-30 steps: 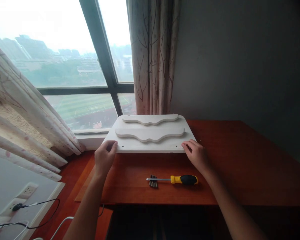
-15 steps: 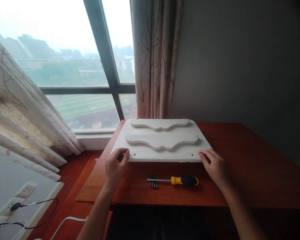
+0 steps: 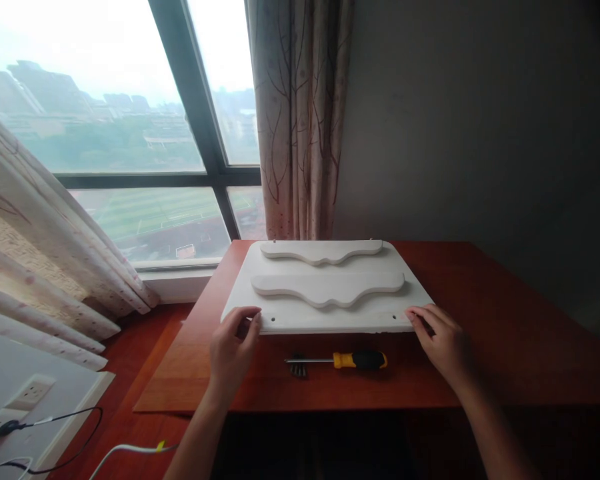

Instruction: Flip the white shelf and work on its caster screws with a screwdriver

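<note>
Pinching the white board [image 3: 330, 320] at its 2 near corners, the left hand [image 3: 233, 343] and right hand [image 3: 443, 340] should move evenly, since tilting could slide the 2 wavy strips [image 3: 327, 288]. The board is over the table [image 3: 505, 333], just beyond the screwdriver [image 3: 360, 361].

One camera sits on the person's head. From the near side, it looks forward and down across the surface [image 3: 510, 333]. The left hand [image 3: 236, 343] and right hand [image 3: 443, 341] look close. The view also takes in a window [image 3: 130, 133] at far left and a wall [image 3: 470, 120] at far right.
</note>
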`<state>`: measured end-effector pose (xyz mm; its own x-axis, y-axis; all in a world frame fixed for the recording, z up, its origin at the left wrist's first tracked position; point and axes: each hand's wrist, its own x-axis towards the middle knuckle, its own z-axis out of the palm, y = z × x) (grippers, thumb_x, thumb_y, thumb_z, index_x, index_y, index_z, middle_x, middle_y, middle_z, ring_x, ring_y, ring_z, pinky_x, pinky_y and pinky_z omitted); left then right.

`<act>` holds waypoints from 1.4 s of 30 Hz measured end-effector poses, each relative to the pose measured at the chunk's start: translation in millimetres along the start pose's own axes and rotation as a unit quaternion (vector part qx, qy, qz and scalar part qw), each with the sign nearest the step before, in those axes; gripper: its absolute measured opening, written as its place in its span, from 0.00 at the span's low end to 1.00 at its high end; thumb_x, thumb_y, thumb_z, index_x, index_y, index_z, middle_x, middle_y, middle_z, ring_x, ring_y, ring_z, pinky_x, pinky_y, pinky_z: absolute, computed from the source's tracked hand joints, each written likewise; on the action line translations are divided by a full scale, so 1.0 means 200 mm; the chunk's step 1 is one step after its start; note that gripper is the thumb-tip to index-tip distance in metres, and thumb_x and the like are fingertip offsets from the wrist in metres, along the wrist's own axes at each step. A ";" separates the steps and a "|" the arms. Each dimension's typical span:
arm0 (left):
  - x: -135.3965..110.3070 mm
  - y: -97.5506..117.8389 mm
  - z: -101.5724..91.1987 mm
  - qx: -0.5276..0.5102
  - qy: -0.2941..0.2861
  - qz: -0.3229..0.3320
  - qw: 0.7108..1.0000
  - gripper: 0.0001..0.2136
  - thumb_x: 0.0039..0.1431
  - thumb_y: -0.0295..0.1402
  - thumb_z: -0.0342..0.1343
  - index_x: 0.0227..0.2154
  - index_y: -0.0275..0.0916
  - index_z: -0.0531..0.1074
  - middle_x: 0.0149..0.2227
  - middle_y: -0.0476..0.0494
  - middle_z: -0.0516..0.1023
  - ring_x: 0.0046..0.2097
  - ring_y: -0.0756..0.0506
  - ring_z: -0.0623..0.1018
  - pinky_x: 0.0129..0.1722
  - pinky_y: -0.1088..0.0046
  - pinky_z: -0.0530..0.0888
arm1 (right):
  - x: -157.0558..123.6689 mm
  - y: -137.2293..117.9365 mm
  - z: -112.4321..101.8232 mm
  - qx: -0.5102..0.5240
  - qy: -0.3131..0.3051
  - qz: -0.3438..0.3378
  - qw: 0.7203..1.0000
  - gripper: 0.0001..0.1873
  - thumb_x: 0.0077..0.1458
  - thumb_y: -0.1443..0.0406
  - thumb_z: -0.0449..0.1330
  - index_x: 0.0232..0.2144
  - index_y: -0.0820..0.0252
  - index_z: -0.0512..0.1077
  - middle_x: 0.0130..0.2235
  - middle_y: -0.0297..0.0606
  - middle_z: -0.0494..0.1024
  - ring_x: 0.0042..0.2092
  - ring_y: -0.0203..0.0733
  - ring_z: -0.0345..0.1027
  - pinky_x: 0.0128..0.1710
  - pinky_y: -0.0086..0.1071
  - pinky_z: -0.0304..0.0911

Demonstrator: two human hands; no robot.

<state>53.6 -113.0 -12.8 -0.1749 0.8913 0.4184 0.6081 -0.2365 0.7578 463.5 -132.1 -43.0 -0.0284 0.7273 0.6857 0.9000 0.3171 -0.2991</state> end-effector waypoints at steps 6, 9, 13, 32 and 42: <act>0.00 -0.03 -0.05 -0.113 -0.062 -0.040 0.991 0.12 0.59 0.43 0.59 0.41 0.42 0.78 0.33 0.46 0.78 0.29 0.47 0.76 0.27 0.72 0.74 | -0.01 -0.01 -0.01 -0.015 -0.013 -0.014 1.000 0.09 0.67 0.61 0.54 0.41 0.55 0.74 0.38 0.40 0.79 0.40 0.47 0.74 0.41 0.39 0.67; 0.00 -0.02 -0.08 -0.160 -0.081 -0.057 0.982 0.13 0.58 0.43 0.61 0.42 0.42 0.78 0.35 0.45 0.78 0.28 0.48 0.75 0.25 0.73 0.74 | -0.03 -0.02 -0.02 -0.019 -0.013 -0.015 1.000 0.09 0.67 0.61 0.54 0.42 0.55 0.74 0.38 0.40 0.78 0.40 0.47 0.73 0.42 0.40 0.67; 0.00 0.00 -0.11 -0.181 -0.100 -0.075 0.976 0.13 0.57 0.42 0.62 0.42 0.44 0.80 0.33 0.45 0.77 0.28 0.48 0.74 0.23 0.74 0.74 | -0.05 -0.02 -0.03 -0.018 -0.019 -0.008 1.000 0.10 0.67 0.61 0.54 0.43 0.54 0.74 0.38 0.40 0.78 0.40 0.48 0.73 0.43 0.41 0.67; 0.72 -0.07 -0.09 -0.135 -0.149 -0.053 0.978 0.21 0.53 0.47 0.63 0.41 0.35 0.77 0.41 0.35 0.82 0.35 0.44 0.80 0.31 0.70 0.77 | 0.48 0.17 -0.03 0.076 -0.052 0.048 0.995 0.13 0.62 0.57 0.58 0.40 0.56 0.78 0.41 0.41 0.81 0.38 0.44 0.75 0.34 0.35 0.68; 0.99 -0.22 0.25 0.091 -0.121 0.146 0.978 0.14 0.58 0.41 0.57 0.42 0.40 0.79 0.47 0.37 0.79 0.43 0.40 0.79 0.46 0.64 0.75 | 0.84 0.44 0.39 0.067 -0.101 -0.016 0.993 0.13 0.57 0.61 0.59 0.40 0.59 0.79 0.45 0.45 0.80 0.41 0.45 0.74 0.39 0.38 0.70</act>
<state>31.6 92.9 11.0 0.2009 0.8667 0.4566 0.7361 -0.4411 0.5134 504.3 65.9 -6.6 -0.1550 0.8185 0.5533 0.8320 0.4101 -0.3737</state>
